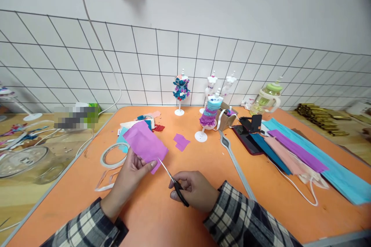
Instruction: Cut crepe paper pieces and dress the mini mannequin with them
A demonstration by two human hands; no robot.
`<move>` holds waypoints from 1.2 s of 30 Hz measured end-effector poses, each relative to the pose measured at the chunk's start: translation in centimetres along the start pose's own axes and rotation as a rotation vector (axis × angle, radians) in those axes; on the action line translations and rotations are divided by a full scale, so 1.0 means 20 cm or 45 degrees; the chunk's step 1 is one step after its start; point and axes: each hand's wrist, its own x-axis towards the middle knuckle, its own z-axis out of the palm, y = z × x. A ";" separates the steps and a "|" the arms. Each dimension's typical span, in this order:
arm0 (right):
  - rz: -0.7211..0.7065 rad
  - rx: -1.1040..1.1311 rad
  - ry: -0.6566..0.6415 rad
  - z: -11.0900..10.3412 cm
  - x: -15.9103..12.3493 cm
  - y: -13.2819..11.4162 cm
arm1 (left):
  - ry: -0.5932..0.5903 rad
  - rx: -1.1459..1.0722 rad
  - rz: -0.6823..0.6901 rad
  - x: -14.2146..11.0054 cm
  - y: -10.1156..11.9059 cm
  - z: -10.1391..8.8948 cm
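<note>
My left hand (133,171) pinches a sheet of purple crepe paper (145,141) by its lower edge, thumb on top. In my right hand (197,191) is a pair of scissors (180,193) with black handles. Their blade tips meet the lower right edge of the purple sheet. On the orange table (162,220), a smaller purple paper piece (182,142) lies just beyond. Further back stands a mini dress form (213,102) wrapped in blue and ruffled purple paper. Another dress form (181,88) is covered in teal and purple bits.
A tape roll (103,158) lies left of my left hand. To the right are a phone (246,141), a grey strap (236,162) and folded paper strips (298,150). A green-lidded bottle (266,96) and a small cardboard box (224,117) stand at the back.
</note>
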 end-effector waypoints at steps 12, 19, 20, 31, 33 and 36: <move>-0.008 -0.088 0.070 0.01 0.06 0.09 | 0.044 0.100 0.036 0.04 -0.03 -0.04; -0.029 -0.099 0.080 0.01 0.09 0.13 | 0.062 0.096 0.062 0.02 -0.07 -0.05; -0.035 -0.104 0.086 0.01 0.09 0.14 | 0.062 0.105 0.062 0.02 -0.07 -0.05; -0.043 -0.060 0.054 0.01 0.04 0.07 | 0.054 0.094 0.067 0.02 -0.04 -0.03; -0.064 -0.073 0.040 0.01 0.03 0.06 | 0.051 0.071 0.045 0.01 -0.02 -0.02; -0.069 -0.057 0.012 0.01 0.02 0.05 | 0.058 0.064 0.028 0.00 -0.01 -0.01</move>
